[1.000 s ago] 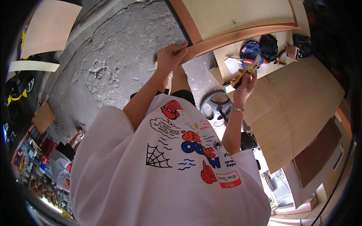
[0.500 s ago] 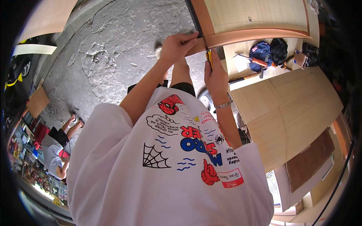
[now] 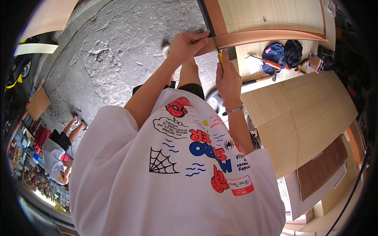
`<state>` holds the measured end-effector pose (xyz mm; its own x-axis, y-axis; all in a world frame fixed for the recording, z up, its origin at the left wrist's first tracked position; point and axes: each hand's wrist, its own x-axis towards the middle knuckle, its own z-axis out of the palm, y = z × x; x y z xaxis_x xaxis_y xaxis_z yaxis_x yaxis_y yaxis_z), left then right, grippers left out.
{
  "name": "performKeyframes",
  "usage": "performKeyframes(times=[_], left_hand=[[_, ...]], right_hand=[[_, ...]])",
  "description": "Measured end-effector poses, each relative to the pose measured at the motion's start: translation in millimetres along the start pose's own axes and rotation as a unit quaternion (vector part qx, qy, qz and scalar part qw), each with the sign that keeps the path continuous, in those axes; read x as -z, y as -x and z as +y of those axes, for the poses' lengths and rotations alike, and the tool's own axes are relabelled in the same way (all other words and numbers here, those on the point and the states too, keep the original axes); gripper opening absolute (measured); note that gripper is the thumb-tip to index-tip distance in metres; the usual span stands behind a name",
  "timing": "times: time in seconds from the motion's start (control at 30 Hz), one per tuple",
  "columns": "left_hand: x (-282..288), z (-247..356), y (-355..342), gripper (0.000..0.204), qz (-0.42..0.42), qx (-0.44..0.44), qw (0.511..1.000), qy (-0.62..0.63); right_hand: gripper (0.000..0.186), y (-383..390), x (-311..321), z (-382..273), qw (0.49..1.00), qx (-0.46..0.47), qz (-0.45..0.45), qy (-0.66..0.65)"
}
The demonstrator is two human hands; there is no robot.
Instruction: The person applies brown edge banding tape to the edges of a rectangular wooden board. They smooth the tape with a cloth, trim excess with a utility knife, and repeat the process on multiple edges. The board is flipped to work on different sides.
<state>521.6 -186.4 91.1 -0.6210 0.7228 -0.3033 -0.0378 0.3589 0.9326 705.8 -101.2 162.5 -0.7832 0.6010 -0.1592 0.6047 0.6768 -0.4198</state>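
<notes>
Nearest, a white shirt [image 3: 130, 188] is being worn, and beyond it the right hand [image 3: 229, 80] is being kept closed around a yellow-handled tool [image 3: 220, 58]. The tool is being pointed away from the body, seemingly so that its dark blade can be set across the brown strip [image 3: 271, 36] by the corner. Just to the left, the left hand [image 3: 189, 47] is being held with thumb and fingertips at the strip's projecting end, probably to steady it; whether the end is being pinched or merely pressed cannot be told from this angle. The strip itself is being carried along the near edge of a pale panel [image 3: 271, 15], whose left edge is being lined by a black trim [image 3: 204, 15].

To the left, open room for the left arm is being given by the concrete floor [image 3: 134, 47]. To the right, movement is being limited by the edge of a plywood sheet [image 3: 307, 114] near the right forearm. Farther right, a red-handled screwdriver [image 3: 273, 63] and a blue bag [image 3: 274, 51] are being kept apart from both hands, presumably within reach.
</notes>
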Motion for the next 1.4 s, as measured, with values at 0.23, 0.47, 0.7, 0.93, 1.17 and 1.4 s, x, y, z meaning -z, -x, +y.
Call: performKeyframes(times=[0.23,0.47,0.7,0.93,1.17,1.4], left_hand=[[-0.6,-1.5,-2.2,0.031,-0.001,-0.009,1.0,-0.005],[-0.2,-2.4,-0.3,0.031,-0.002,-0.01,1.0,-0.006],[0.1,-0.2,-1.9,0.031,-0.006,0.003,1.0,-0.001],[-0.5,-2.3,-0.5,0.03,-0.006,-0.014,1.0,0.001],[-2.4,-1.6,0.1,0.03,0.011,-0.022,1.0,0.007],[-2.0,-2.9,-0.9,0.029,0.002,-0.013,1.0,0.01]], right_hand=[[0.053,1.9,2.3,-4.4,0.999,0.003,0.005,0.031],[0.053,0.8,0.0,-6.4,0.999,-0.003,0.004,0.036],[0.053,4.1,-0.8,-7.2,0.999,0.011,0.029,0.029],[0.052,2.7,6.8,-13.6,0.999,-0.036,-0.008,0.013],[0.053,10.5,8.3,-9.2,1.0,-0.009,0.002,0.029],[0.052,18.3,6.7,-4.6,0.999,-0.007,0.007,0.034]])
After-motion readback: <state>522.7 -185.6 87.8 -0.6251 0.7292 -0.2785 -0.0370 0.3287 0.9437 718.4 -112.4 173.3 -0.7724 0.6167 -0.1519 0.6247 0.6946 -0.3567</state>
